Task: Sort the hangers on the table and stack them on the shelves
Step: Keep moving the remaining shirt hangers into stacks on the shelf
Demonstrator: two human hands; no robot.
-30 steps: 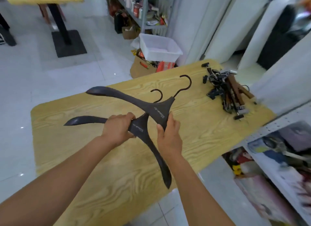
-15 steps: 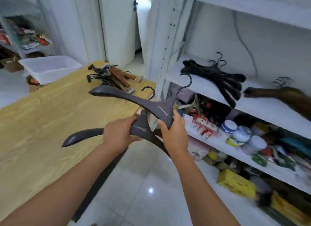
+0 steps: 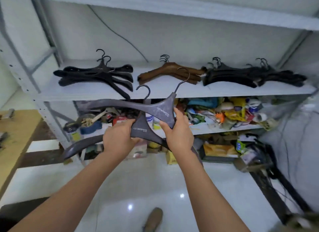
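Note:
I hold two dark grey hangers in front of the white shelf point(image 3: 103, 91). My left hand point(image 3: 119, 136) grips the lower hanger point(image 3: 139, 129) at its centre. My right hand point(image 3: 179, 133) grips the upper hanger point(image 3: 160, 109), whose hook rises over the shelf edge. The shelf carries three stacks: black hangers point(image 3: 96, 76) on the left, brown wooden hangers point(image 3: 170, 72) in the middle, dark hangers point(image 3: 250, 76) on the right. Both held hangers hover below and in front of the gap between the black and brown stacks.
The wooden table point(image 3: 15, 128) shows at the left edge. A lower shelf point(image 3: 224, 126) is crowded with colourful clutter, and boxes point(image 3: 219, 149) and cables point(image 3: 284, 180) lie on the floor beneath. My foot point(image 3: 153, 218) stands on the white tile floor.
I have turned from the table to face the shelves head-on. Both hands still grip the two grey hangers, now held closer to the shelf with the stacks.

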